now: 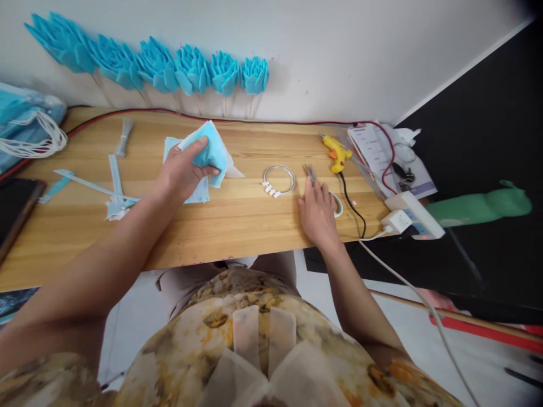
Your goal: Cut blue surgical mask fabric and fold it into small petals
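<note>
My left hand (184, 169) pinches a folded piece of blue and white nonwoven fabric (217, 148), thumb on top. More flat blue fabric pieces (198, 195) lie on the table under that hand. My right hand (318, 212) is over a pair of scissors (338, 204), fingers closed on them; the blades point away from me and one pale handle loop shows beside the fingers. Most of the grip is hidden under the palm. Between my hands lies a thin metal ring (292, 176) with small white tabs on its near side.
Several blue fabric flowers (193, 70) on sticks lean against the wall. A yellow glue gun (337, 152) lies right of the scissors, near a power strip (418, 217). Fabric strips (114, 175), a bundle of ties (124, 137), a phone (17, 212) and a bagged blue pile (25, 121) are at left.
</note>
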### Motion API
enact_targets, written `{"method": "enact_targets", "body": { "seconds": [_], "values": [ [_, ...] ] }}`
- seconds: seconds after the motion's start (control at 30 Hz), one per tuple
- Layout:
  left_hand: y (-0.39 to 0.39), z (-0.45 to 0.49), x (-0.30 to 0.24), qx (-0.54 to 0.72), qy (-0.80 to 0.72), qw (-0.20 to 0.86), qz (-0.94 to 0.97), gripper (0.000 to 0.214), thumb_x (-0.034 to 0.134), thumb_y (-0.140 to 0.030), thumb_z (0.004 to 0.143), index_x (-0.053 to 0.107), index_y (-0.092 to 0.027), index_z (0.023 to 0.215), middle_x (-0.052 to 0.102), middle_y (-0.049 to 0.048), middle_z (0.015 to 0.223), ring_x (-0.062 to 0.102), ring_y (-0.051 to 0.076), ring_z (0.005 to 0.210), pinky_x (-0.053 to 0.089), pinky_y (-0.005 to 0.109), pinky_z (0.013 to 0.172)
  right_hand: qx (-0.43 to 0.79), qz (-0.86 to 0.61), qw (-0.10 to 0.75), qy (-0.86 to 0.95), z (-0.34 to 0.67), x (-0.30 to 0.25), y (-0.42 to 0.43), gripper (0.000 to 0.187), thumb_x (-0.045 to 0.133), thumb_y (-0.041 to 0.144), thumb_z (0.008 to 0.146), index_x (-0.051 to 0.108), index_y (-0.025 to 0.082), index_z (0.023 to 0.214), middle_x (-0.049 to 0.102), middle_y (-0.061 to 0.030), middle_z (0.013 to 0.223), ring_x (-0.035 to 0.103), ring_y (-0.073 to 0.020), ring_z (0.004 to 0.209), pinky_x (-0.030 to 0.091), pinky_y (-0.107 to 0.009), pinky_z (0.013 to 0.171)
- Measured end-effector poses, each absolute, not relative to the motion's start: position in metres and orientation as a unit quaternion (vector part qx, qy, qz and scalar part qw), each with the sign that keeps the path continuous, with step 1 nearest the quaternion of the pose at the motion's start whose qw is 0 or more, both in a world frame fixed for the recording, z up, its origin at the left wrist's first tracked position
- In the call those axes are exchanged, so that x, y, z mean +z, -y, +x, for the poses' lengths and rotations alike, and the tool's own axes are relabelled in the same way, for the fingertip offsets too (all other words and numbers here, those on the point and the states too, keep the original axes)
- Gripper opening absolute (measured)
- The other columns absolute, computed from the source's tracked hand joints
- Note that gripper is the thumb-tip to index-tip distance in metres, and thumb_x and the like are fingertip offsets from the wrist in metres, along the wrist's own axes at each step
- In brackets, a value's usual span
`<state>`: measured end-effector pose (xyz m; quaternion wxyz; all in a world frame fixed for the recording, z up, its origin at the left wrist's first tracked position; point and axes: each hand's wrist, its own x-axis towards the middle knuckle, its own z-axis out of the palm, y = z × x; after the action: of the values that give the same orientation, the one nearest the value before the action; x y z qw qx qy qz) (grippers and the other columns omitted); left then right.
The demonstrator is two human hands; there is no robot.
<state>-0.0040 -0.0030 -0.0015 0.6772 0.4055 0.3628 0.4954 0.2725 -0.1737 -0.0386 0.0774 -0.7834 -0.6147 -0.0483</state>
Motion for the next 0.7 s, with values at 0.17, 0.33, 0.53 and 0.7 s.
{"method": "enact_targets", "body": {
  "seconds": [0.17, 0.33, 0.53, 0.7],
  "values": [
    [0.004, -0.003, -0.001, 0.501, -0.346, 0.678, 0.411, 0.029, 0.089, -0.041, 0.071, 0.070, -0.023, 0.080, 0.070, -0.0023, 0.070, 0.065, 0.014, 0.066, 0.055, 0.026, 0.052, -0.028, -0.775, 0.159, 0.611, 0.285, -0.017, 0.134, 0.060, 0.033, 0.042, 0.106, 0.042, 0.012, 0.158, 0.045, -0.0260, 0.162, 0.038, -0.0409, 0.155, 0.033, -0.069, 0.120],
    [0.006, -0.001, -0.004, 0.476, -0.321, 0.684, 0.449, 0.034, 0.086, -0.047, 0.077, 0.067, -0.020, 0.083, 0.071, 0.0004, 0.071, 0.068, 0.016, 0.064, 0.058, 0.026, 0.053, 0.210, -0.604, 0.315, 0.701, 0.239, 0.018, 0.098, 0.078, 0.046, 0.065, 0.100, 0.034, 0.022, 0.163, 0.048, -0.0170, 0.163, 0.044, -0.0331, 0.153, 0.035, -0.058, 0.124],
    [0.006, -0.002, -0.004, 0.478, -0.291, 0.683, 0.470, 0.043, 0.085, -0.054, 0.077, 0.067, -0.017, 0.088, 0.074, 0.0037, 0.074, 0.072, 0.017, 0.068, 0.056, 0.025, 0.053, 0.395, -0.502, 0.379, 0.670, 0.191, 0.012, 0.048, 0.079, 0.077, 0.062, 0.080, 0.057, 0.023, 0.146, 0.067, -0.0111, 0.142, 0.062, -0.0293, 0.130, 0.048, -0.045, 0.110],
    [0.002, -0.004, -0.003, 0.510, -0.284, 0.669, 0.459, 0.040, 0.083, -0.053, 0.080, 0.068, -0.017, 0.087, 0.073, 0.0039, 0.076, 0.070, 0.016, 0.070, 0.053, 0.023, 0.052, 0.439, -0.504, 0.445, 0.596, 0.200, 0.004, 0.028, 0.032, 0.080, 0.048, 0.076, 0.070, 0.017, 0.080, 0.066, 0.0028, 0.072, 0.057, -0.0130, 0.070, 0.045, -0.027, 0.069]
  ]
}}
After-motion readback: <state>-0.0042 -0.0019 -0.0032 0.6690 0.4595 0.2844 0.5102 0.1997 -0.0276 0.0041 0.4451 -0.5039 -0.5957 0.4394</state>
